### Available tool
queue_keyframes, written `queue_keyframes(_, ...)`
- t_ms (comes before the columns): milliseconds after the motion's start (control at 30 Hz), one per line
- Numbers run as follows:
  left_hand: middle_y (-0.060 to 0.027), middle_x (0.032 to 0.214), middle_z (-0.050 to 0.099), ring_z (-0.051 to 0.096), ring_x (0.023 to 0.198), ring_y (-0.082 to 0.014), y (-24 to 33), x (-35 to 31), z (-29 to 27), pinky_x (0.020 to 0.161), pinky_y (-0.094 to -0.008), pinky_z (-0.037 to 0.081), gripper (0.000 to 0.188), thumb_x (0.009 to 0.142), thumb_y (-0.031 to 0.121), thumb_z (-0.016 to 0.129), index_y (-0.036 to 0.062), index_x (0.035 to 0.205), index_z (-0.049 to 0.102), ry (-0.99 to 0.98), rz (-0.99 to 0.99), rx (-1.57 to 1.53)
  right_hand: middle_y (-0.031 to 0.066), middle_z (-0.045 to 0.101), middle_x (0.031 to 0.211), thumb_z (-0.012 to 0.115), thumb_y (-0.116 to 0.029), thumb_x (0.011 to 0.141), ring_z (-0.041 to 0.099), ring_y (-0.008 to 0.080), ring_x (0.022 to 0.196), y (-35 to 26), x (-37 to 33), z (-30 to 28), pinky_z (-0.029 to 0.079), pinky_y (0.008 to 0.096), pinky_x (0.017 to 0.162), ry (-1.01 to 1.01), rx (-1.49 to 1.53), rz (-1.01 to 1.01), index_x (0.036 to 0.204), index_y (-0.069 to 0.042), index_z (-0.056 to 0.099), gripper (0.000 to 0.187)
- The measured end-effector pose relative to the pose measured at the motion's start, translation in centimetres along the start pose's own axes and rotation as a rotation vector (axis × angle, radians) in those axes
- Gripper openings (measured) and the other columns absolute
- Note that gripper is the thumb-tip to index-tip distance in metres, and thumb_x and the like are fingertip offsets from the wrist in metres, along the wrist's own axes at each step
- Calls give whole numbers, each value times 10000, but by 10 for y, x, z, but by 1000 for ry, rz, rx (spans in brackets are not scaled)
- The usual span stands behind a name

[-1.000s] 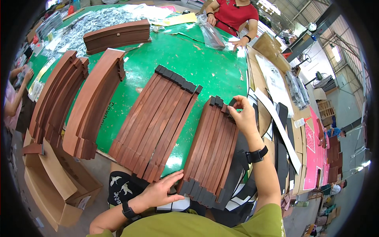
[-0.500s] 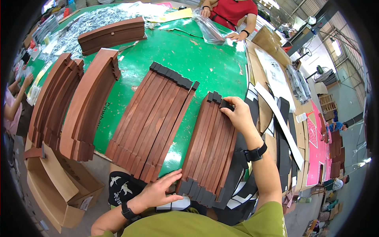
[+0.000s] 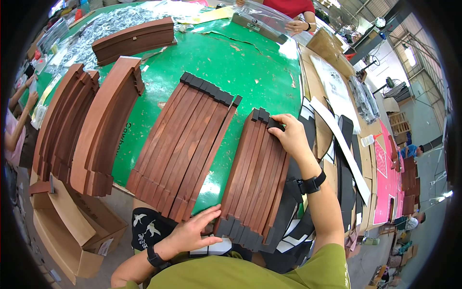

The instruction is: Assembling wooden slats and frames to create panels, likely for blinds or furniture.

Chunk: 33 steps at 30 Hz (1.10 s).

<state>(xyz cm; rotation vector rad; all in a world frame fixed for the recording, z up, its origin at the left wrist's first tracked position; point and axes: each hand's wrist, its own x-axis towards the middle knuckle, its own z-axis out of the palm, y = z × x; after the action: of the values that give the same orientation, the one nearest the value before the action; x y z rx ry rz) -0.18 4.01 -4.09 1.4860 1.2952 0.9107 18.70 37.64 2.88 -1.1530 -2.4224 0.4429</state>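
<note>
1. Right-hand bundle of long reddish-brown wooden strips (image 3: 252, 178), lying before the person on a glossy green tabletop (image 3: 260, 67). Small black block-shaped end caps (image 3: 243, 235) cover its near ends.
2. Right hand (image 3: 291, 137), thumb and fingers pinching a black far-end cap (image 3: 275, 124); more caps sit to its left. Far ends behind the hand are hidden.
3. Left hand (image 3: 187, 236), fingers spread, fingertips against the bundle's near left side.
4. Left-hand wooden bundle (image 3: 180, 149): far ends capped, near ends bare. Capping thus appears partly complete, these near ends apparently remaining.
5. Writing: dark Latin lettering (image 3: 124, 139) on the tabletop, partly covered; white label (image 3: 105, 247) on an open brown cardboard carton (image 3: 91, 262), too small to read.
</note>
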Motion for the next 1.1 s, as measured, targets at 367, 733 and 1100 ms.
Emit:
queue_keyframes(367,-176,1526,472,518,1358,-337,-4,-1,2,1058,-391,487,789,831,369,833,4,1436,482,21,77,9,178,672,1132,792,-158,812,649,356,1066,-5,3,2,522,412,937,-7,-99,-10,1119,5,727,354)
queue_keyframes(733,-190,1523,480,519,1362,-342,-9,-2,6,1068,-389,476,788,827,331,839,-6,1439,476,13,-18,-39,170,452,1526,626,-199,944,403,355,1425,1,-33,24,318,542,1163,58,-446,-247,1431,-3,504,538)
queue_keyframes(1100,-222,1478,512,683,833,-247,2,-1,4,782,-343,552,812,844,364,817,-1,1470,451,58,149,179,91,220,1681,500,-393,1018,180,311,1553,-6,-39,23,185,594,1219,-135,-466,-78,1560,-60,357,652)
